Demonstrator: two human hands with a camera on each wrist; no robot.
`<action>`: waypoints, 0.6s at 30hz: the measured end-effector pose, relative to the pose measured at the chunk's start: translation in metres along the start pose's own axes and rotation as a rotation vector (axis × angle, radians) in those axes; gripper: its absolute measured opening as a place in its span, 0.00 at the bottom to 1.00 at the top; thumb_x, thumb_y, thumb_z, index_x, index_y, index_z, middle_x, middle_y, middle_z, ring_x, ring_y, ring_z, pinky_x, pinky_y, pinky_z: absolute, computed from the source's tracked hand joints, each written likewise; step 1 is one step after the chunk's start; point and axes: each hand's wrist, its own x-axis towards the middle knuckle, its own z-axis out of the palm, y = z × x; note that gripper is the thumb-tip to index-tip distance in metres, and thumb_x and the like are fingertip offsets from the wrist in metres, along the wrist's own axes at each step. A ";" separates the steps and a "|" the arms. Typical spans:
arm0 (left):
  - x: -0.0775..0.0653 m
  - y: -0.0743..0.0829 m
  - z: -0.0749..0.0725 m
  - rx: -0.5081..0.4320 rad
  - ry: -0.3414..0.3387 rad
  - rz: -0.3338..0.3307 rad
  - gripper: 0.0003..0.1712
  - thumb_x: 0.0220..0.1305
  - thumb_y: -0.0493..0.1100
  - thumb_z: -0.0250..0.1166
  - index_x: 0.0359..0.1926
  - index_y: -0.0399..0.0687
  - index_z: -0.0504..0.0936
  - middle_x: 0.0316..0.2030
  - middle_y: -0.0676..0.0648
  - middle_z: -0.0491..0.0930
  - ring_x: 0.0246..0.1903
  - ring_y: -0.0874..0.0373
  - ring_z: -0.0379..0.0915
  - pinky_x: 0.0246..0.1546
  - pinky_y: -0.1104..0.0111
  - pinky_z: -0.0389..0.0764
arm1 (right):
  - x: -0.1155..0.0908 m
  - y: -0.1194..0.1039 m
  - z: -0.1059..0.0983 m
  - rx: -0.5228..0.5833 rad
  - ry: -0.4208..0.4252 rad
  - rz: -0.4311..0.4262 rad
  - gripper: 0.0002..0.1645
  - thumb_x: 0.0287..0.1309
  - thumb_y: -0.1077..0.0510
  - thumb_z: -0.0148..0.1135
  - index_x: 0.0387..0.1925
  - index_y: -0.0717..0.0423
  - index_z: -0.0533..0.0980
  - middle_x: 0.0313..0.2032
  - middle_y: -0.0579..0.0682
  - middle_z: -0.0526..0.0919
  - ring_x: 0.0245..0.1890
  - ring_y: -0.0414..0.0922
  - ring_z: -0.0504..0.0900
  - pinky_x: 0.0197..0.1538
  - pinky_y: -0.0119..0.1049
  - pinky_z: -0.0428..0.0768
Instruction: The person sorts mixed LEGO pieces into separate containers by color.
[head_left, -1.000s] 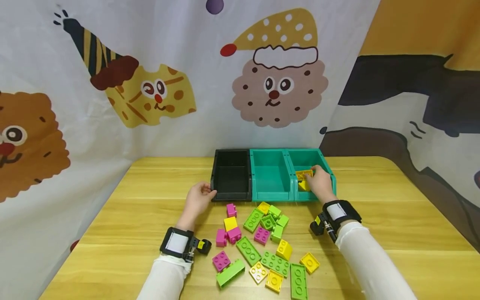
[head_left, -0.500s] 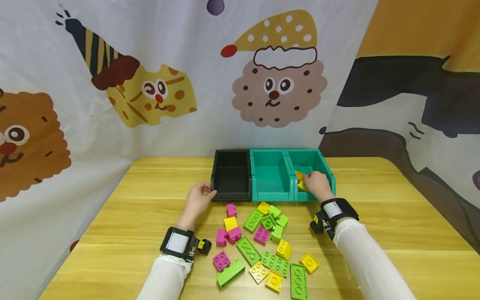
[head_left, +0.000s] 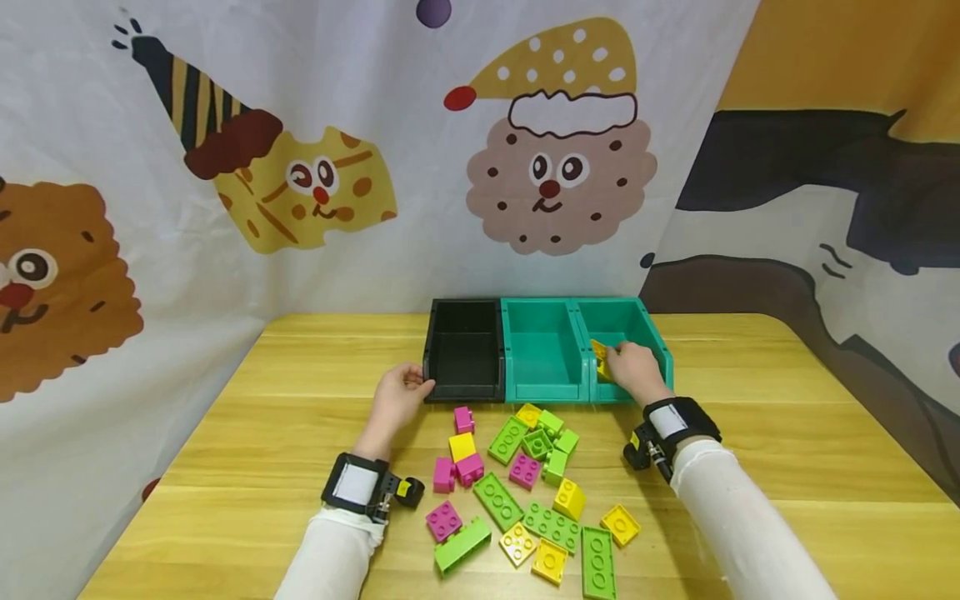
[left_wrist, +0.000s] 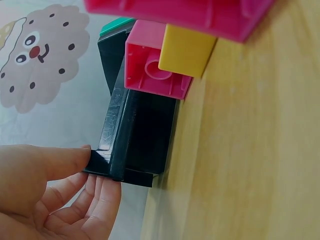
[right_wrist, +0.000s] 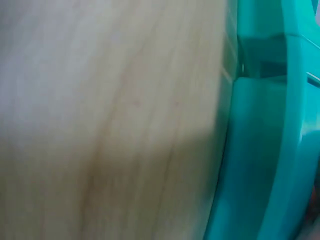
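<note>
My left hand [head_left: 397, 398] pinches the front left corner of the black bin [head_left: 465, 391]. In the left wrist view the thumb [left_wrist: 65, 162] lies on the bin's rim and the other fingers curl beneath it. My right hand [head_left: 636, 371] reaches down into the right-hand teal bin [head_left: 611, 392] and grips a yellow toy brick [head_left: 599, 352], which shows tilted beside the thumb. Most of those fingers are hidden behind the hand. The right wrist view shows only the outside of the teal bin [right_wrist: 255, 150].
A middle teal bin [head_left: 543, 342] joins the other two bins. Loose bricks lie in front: green [head_left: 498, 500], pink [head_left: 443, 521] and yellow [head_left: 621, 525]. The wooden table [head_left: 247, 433] meets a printed cloth [head_left: 420, 275] behind the bins.
My right hand has lowered slightly into the right teal bin, and the yellow brick has turned from flat to tilted. The left hand stays at the black bin.
</note>
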 end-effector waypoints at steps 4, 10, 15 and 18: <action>0.000 0.001 -0.001 0.007 0.003 0.000 0.10 0.60 0.36 0.65 0.39 0.33 0.77 0.35 0.38 0.78 0.35 0.50 0.76 0.39 0.62 0.79 | 0.001 -0.002 -0.007 -0.019 -0.072 -0.004 0.27 0.72 0.51 0.37 0.48 0.72 0.73 0.40 0.68 0.78 0.36 0.57 0.77 0.37 0.45 0.75; 0.000 0.000 0.000 0.006 0.005 0.000 0.11 0.59 0.37 0.65 0.39 0.33 0.77 0.35 0.38 0.79 0.35 0.50 0.76 0.40 0.61 0.79 | 0.001 -0.005 -0.019 -0.015 -0.151 -0.019 0.33 0.72 0.48 0.37 0.62 0.73 0.63 0.56 0.70 0.72 0.39 0.55 0.76 0.41 0.46 0.74; 0.000 0.000 0.000 -0.001 0.002 0.000 0.11 0.59 0.36 0.65 0.40 0.32 0.77 0.35 0.37 0.78 0.35 0.50 0.76 0.40 0.61 0.79 | -0.008 -0.011 -0.031 0.024 -0.142 -0.083 0.33 0.71 0.47 0.40 0.62 0.71 0.63 0.54 0.70 0.73 0.33 0.52 0.76 0.39 0.45 0.74; 0.000 0.001 0.000 0.003 0.007 0.004 0.11 0.59 0.36 0.65 0.40 0.32 0.77 0.35 0.37 0.78 0.35 0.49 0.75 0.40 0.61 0.79 | -0.014 -0.014 -0.038 0.052 -0.134 -0.112 0.34 0.71 0.45 0.40 0.63 0.70 0.63 0.57 0.70 0.71 0.44 0.59 0.77 0.46 0.52 0.75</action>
